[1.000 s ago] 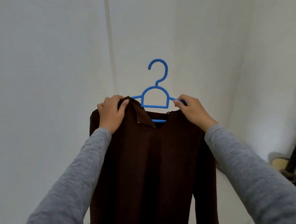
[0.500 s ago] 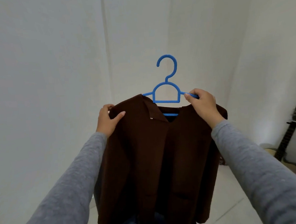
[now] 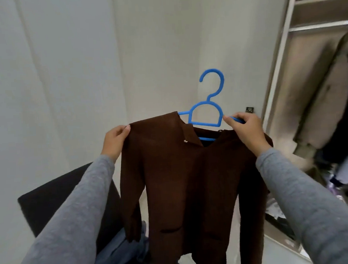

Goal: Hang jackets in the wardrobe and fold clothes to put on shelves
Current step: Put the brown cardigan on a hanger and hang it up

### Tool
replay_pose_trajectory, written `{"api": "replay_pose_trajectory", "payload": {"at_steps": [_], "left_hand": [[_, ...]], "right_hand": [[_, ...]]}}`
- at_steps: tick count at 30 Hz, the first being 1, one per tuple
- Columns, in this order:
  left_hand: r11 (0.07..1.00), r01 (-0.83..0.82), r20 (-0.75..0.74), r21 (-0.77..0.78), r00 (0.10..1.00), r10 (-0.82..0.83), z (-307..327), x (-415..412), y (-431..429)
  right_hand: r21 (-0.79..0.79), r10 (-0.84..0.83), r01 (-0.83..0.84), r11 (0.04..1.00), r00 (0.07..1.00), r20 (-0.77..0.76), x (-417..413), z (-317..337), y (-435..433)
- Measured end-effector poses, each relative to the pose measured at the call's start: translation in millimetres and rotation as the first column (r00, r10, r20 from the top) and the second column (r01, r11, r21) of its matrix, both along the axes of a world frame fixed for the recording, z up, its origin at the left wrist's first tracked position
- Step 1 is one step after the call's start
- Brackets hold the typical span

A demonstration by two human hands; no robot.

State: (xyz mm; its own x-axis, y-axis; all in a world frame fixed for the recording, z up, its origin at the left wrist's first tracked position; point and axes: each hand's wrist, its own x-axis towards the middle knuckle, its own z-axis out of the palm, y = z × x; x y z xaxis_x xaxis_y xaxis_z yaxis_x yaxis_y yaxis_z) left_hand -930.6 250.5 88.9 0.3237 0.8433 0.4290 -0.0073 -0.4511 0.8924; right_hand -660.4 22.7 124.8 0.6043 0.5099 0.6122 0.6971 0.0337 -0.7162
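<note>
A dark brown jacket [image 3: 182, 178] hangs on a blue plastic hanger [image 3: 208, 111] that I hold up in front of me. My left hand [image 3: 115, 140] pinches the jacket's left shoulder. My right hand [image 3: 247, 130] grips the hanger's right arm together with the jacket's right shoulder. The hook stands upright and free above the collar. An open wardrobe [image 3: 283, 68] shows at the right edge.
Inside the wardrobe hang a beige coat [image 3: 317, 94] and dark garments, under a rail [image 3: 323, 25] and a shelf. A dark chair back [image 3: 57, 198] stands lower left, with blue denim [image 3: 123, 255] below the jacket. White walls fill the rest.
My view has swung right, bringing the wardrobe and the chair into sight. Both hands and the hung jacket moved right with it, and my left hand slid out to the shoulder edge.
</note>
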Motion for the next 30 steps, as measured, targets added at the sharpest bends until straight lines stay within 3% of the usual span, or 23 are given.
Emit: {"api": "replay_pose_trajectory", "payload": {"at_steps": [4, 8, 12, 18, 21, 24, 27, 30], "left_hand": [[0.995, 0.095, -0.063, 0.018, 0.994, -0.094, 3.3, 56.6, -23.4], [0.981, 0.097, -0.202, 0.166, 0.977, -0.063, 5.4, 124.2, -63.6], [0.917, 0.321, -0.365, 0.235, 0.904, -0.223, 6.6, 182.0, -118.4], [0.824, 0.487, -0.436, 0.290, 0.833, -0.339, -8.8, 239.0, -189.5], [0.752, 0.632, -0.498, 0.186, 0.721, -0.482, -28.7, 259.5, -228.1], [0.578, 0.815, -0.514, 0.049, 0.516, -0.685, -48.8, 273.9, -274.3], [0.400, 0.912, -0.525, -0.097, 0.294, -0.798, -67.6, 279.7, -319.8], [0.327, 0.930, -0.480, -0.168, 0.212, -0.851, -81.8, 283.7, -354.8]], "right_hand": [[-0.063, -0.044, 0.043, 0.997, 0.999, -0.011, 26.5, -3.9, -62.5], [-0.082, -0.233, 0.231, 0.969, 0.972, -0.021, 53.3, -5.8, -113.0], [-0.181, -0.419, 0.417, 0.891, 0.907, 0.029, 62.0, -7.5, -154.4], [-0.243, -0.655, 0.636, 0.733, 0.756, 0.002, 72.9, -5.8, -193.0], [-0.319, -0.702, 0.643, 0.696, 0.704, -0.113, 75.4, -0.9, -207.5], [-0.311, -0.666, 0.589, 0.746, 0.662, -0.345, 87.2, -3.9, -214.0], [-0.261, -0.565, 0.518, 0.815, 0.609, -0.557, 95.7, -8.7, -215.4], [-0.132, -0.390, 0.437, 0.890, 0.579, -0.716, 95.5, -8.9, -214.0]]}}
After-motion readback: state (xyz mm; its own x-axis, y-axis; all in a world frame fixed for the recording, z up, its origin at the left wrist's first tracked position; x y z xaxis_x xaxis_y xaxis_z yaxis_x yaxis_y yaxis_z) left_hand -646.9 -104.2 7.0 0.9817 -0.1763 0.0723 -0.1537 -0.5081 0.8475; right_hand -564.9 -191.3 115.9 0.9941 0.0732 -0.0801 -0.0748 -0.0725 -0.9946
